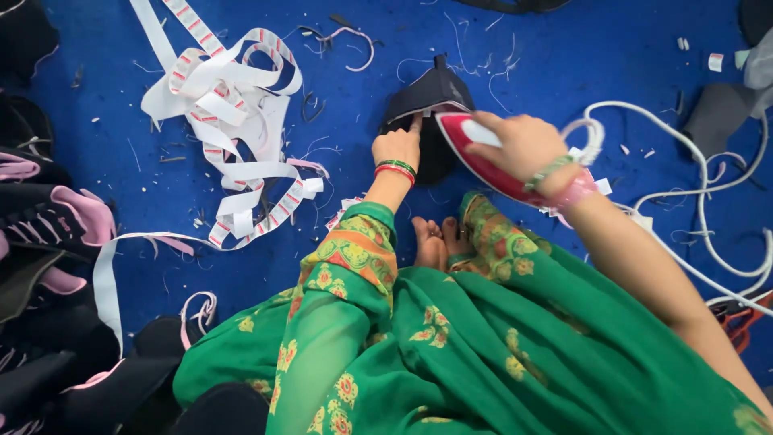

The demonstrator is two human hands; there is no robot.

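While my right hand wraps closed around the handle of the iron, its tip rests on the black cloth just ahead of my fingers. My left hand lies beside the iron, fingers together, one fingertip pressing the cloth down right at the iron's nose. The white cord loops away from my right wrist across the blue floor. A tangle of white tape lies well off beyond my left hand.
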